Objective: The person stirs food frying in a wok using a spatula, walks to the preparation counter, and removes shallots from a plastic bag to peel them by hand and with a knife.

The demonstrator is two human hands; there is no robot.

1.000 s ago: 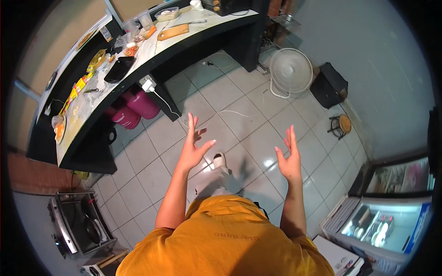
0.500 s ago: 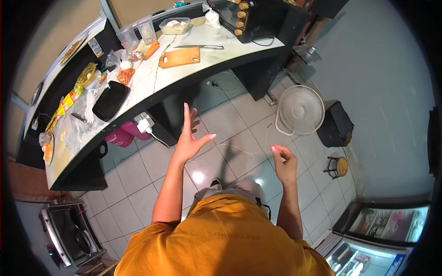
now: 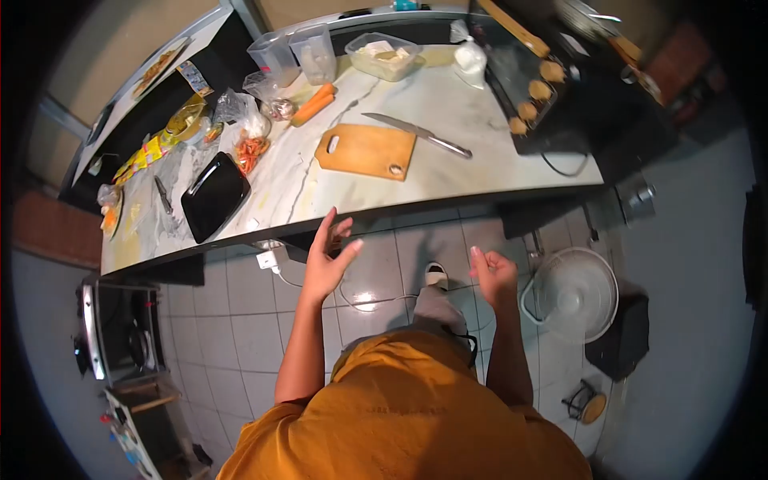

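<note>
Step, as judged: standing ready at the marble countertop (image 3: 496,172), nothing visible in either hand. Left hand (image 3: 326,266): thumb and fingers spread. Right hand (image 3: 494,276): fingers curled, thumb raised. Grasping the wooden cutting board (image 3: 364,152) or kitchen knife (image 3: 422,134), both ahead on the countertop, requires reaching past the near edge.

Pale round tub (image 3: 576,294) beside black bin (image 3: 626,340), small stool (image 3: 592,408) nearby

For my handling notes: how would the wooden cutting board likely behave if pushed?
The cutting board is a flat slab, so probably stiff. Lying flat on the counter, it would likely slide, not tip. Pushed away, it might nudge the knife beside it.
</note>
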